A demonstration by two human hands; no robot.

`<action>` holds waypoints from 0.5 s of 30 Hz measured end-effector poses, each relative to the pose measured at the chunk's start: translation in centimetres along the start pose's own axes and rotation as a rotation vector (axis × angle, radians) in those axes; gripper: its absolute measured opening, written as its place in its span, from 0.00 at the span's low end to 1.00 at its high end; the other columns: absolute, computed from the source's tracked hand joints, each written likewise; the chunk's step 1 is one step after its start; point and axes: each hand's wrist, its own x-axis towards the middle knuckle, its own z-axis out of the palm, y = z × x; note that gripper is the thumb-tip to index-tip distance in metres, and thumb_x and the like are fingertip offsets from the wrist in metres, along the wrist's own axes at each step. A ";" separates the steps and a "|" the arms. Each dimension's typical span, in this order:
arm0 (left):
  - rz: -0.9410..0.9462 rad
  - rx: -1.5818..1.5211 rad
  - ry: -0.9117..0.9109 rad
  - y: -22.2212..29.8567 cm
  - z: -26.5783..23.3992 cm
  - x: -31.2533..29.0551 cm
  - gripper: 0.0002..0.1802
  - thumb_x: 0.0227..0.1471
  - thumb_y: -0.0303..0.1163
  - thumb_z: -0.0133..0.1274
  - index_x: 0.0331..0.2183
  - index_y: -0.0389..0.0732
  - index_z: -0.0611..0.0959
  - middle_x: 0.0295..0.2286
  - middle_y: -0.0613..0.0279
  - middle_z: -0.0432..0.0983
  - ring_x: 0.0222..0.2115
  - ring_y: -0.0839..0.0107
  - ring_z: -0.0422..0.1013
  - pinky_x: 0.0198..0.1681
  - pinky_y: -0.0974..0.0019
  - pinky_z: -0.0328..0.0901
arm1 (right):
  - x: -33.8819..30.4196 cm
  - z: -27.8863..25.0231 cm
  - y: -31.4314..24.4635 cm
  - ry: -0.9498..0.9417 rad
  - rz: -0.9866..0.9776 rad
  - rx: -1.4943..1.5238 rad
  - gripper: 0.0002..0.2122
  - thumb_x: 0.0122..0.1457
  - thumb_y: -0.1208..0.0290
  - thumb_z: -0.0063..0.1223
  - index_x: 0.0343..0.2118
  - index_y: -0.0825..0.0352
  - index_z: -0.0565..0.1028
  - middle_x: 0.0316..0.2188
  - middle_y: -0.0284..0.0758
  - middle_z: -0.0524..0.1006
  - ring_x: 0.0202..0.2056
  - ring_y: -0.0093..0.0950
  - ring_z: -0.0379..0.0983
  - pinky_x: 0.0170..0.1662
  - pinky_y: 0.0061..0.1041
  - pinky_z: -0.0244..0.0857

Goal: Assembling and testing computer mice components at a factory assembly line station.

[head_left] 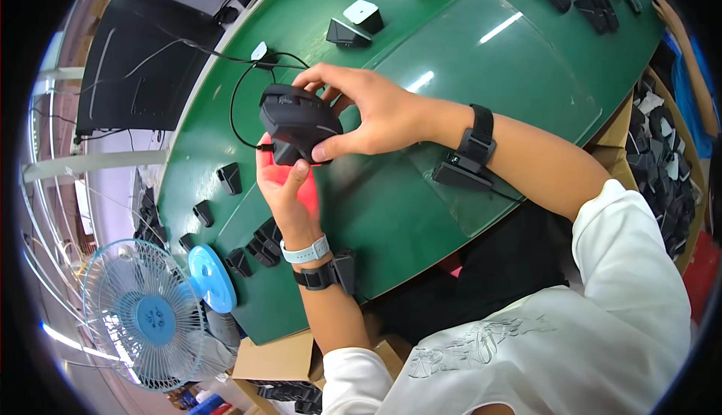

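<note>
Both hands hold a black device shaped like a computer mouse [301, 120], raised over the green table. My left hand [288, 195] cups it from below with the thumb against its near side. Red light glows on that palm. My right hand [376, 108] grips its right side, thumb low and fingers curled over the top. A thin black cable [235, 107] loops from the back of the table and ends in a plug at the device's lower left. The device's underside is hidden.
Black wedge-shaped pieces [263, 243] lie about the green table [368, 227], some with white tops [364, 15]. A clear sheet [489, 77] covers its right part. A blue fan [156, 319] stands left. Cardboard boxes [278, 356] hold black parts. Another person's arm [688, 62] shows far right.
</note>
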 end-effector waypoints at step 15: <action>-0.072 -0.333 0.044 -0.2 -1.1 0.7 0.33 0.54 0.27 0.52 0.60 0.30 0.64 0.58 0.44 0.65 0.60 0.49 0.63 0.65 0.46 0.57 | 0.2 -0.2 0.0 -0.033 -0.159 -0.055 0.30 0.41 0.74 0.69 0.52 0.62 0.73 0.46 0.35 0.76 0.46 0.31 0.73 0.49 0.31 0.69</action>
